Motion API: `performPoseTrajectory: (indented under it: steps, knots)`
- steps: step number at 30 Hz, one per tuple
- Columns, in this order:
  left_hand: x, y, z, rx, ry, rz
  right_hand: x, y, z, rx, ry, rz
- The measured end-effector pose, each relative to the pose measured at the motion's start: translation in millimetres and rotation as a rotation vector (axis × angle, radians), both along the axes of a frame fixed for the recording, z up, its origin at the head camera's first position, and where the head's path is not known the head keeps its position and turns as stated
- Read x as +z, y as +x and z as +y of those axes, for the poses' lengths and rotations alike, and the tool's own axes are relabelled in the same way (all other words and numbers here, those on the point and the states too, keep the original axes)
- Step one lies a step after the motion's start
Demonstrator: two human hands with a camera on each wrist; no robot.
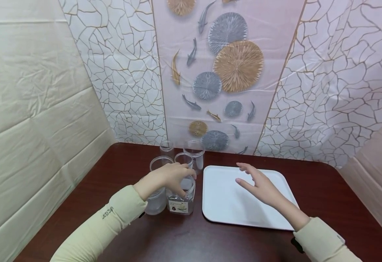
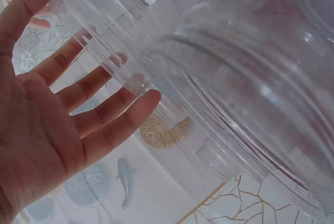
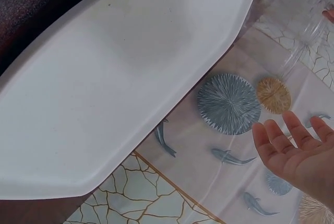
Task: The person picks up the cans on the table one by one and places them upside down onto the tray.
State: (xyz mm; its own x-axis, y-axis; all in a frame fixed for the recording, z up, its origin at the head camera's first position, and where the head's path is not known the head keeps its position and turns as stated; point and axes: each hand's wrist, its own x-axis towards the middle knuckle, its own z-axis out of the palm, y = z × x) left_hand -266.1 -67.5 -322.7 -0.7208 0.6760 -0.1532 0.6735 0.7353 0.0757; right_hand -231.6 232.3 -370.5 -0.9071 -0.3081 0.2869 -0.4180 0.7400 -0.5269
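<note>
Above a group of clear jars, my left hand (image 1: 173, 177) reaches over the front labelled jar (image 1: 178, 207), its fingers spread near the rim. In the left wrist view, the fingers are extended beside a clear jar (image 2: 107, 12); whether the fingertips touch it I cannot tell. A larger open-mouthed jar (image 2: 245, 78) lies closer to that camera. My right hand (image 1: 262, 187) hovers over a white tray (image 1: 223, 205), thumb and fingers apart, holding nothing. The right wrist view shows its fingers loosely extended.
Behind my left hand stand more clear jars, including a tall one (image 1: 198, 160) and a small one (image 1: 166, 147) at the back. Another jar (image 1: 156, 203) is left of the labelled one. The dark red table (image 1: 128, 163) meets a patterned wall cloth (image 1: 138, 91).
</note>
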Motion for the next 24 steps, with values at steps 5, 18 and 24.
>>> performPoseTrajectory:
  steps: [5,18,24]
  knots:
    - [1.7,0.3,0,0.014,-0.004,-0.012,-2.6,0.0,0,-0.01,0.0,-0.01]
    - [3.5,-0.5,-3,-0.034,0.05,0.084,0.2,-2.0,-1,0.004,-0.001,-0.009]
    - [12.5,0.1,-6,-0.035,0.128,0.082,1.4,-1.9,-1,0.008,-0.001,-0.007]
